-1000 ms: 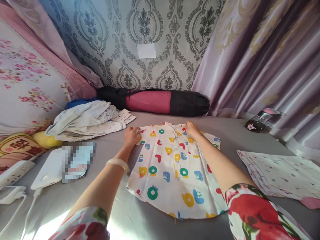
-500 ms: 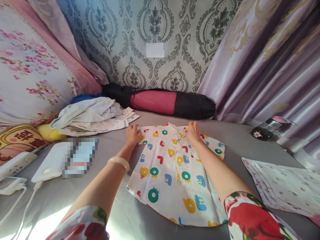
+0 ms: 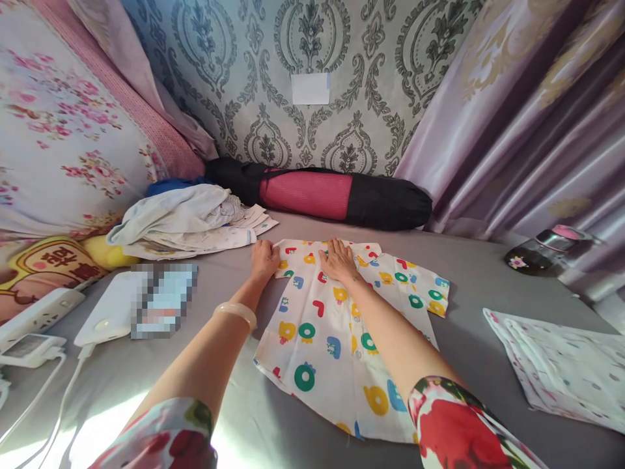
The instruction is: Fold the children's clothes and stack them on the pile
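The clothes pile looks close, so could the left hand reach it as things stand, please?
Probably yes: the left hand is at the edge of the printed shirt, near the clothes pile, and nothing appears to stand between hand and pile.

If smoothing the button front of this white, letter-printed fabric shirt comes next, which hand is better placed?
Probably the right hand: it lies on the shirt, nearer the button row; the left hand is at a sleeve.

The shirt (image 3: pixel 336 332) bears shapes resembling a red L, yellow a and green O; tiny lettering on its blue shapes (image 3: pixel 334 347) is illegible. The yellow cushion (image 3: pixel 53 264) carries unclear Chinese characters.
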The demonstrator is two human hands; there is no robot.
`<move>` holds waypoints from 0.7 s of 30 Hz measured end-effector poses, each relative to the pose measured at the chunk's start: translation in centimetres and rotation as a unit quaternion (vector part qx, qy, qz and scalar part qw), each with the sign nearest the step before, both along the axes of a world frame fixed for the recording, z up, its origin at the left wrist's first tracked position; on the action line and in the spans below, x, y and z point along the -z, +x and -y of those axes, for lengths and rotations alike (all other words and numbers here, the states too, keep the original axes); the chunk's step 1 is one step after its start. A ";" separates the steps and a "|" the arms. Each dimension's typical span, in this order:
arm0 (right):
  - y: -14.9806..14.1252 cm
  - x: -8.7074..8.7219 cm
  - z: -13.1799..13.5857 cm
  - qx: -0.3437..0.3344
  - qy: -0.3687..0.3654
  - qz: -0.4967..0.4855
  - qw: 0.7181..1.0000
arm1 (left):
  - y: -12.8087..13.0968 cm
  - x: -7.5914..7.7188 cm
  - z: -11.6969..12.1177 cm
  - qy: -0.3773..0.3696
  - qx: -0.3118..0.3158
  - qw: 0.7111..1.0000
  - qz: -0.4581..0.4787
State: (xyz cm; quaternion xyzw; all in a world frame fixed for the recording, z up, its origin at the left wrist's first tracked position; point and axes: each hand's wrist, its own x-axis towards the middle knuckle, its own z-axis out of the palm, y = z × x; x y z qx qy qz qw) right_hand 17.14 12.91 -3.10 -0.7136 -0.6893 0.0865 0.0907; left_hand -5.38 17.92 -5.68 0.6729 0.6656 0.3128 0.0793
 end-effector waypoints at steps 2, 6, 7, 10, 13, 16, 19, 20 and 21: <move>0.1 0.1 -0.1 0.001 0.001 -0.002 1.000 | -0.1 0.0 0.0 0.007 0.001 1.000 0.019; 0.1 -0.4 -0.1 -0.004 -0.011 -0.016 1.000 | -0.2 -0.1 0.0 0.010 0.005 0.999 0.032; 0.1 -0.8 0.0 -0.008 -0.020 -0.029 0.999 | -0.1 -0.2 0.1 0.009 0.005 0.999 0.033; 0.8 -2.0 1.5 -0.021 -0.030 -0.077 0.996 | 0.1 -0.6 0.2 0.002 0.004 0.999 0.042; 2.6 -2.8 5.1 -0.050 -0.004 -0.093 0.994 | 0.3 -1.0 0.1 -0.001 -0.011 0.998 0.064; 5.4 -3.3 10.5 -0.051 -0.004 -0.070 0.996 | -0.1 -1.1 -0.1 0.012 -0.051 0.995 0.089; 8.4 -3.4 16.6 -0.023 -0.020 -0.032 0.999 | -1.1 -1.2 -0.6 -0.001 -0.044 0.992 0.119; 9.3 -3.3 18.4 -0.018 -0.023 -0.021 0.999 | -1.5 -1.3 -0.7 -0.019 -0.035 0.990 0.137; 10.0 -3.2 20.2 -0.014 -0.026 -0.012 0.999 | -2.0 -1.5 -0.7 -0.045 -0.007 0.989 0.144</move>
